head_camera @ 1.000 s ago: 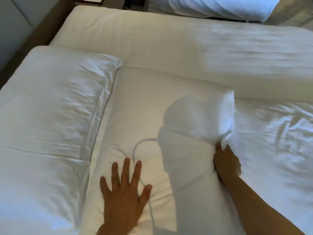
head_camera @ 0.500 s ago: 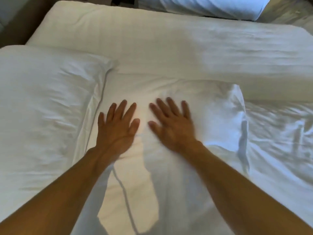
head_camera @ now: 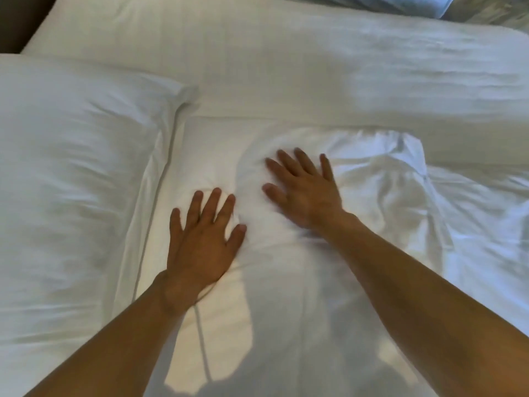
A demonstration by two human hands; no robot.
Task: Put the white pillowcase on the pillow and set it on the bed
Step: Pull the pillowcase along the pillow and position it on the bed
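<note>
A pillow in a white pillowcase (head_camera: 286, 282) lies flat on the bed (head_camera: 315, 81), running from the bottom middle up to the centre. My left hand (head_camera: 203, 239) presses flat on its left part with fingers spread. My right hand (head_camera: 303, 193) presses flat a little higher and to the right, fingers straight. The pillowcase's far right corner (head_camera: 400, 156) is bunched and wrinkled. A shadow falls over the pillow's near part.
A second white pillow (head_camera: 71, 181) lies right beside the first on the left. White bedding with creases (head_camera: 486, 239) spreads to the right. A dark headboard edge (head_camera: 17, 21) shows top left, and another white bundle (head_camera: 415, 7) sits beyond the bed's far edge.
My right hand let go of the pillowcase's right edge and came to lie flat on the pillow. Both hands first pressed side by side; my left hand has since slid nearer to me.
</note>
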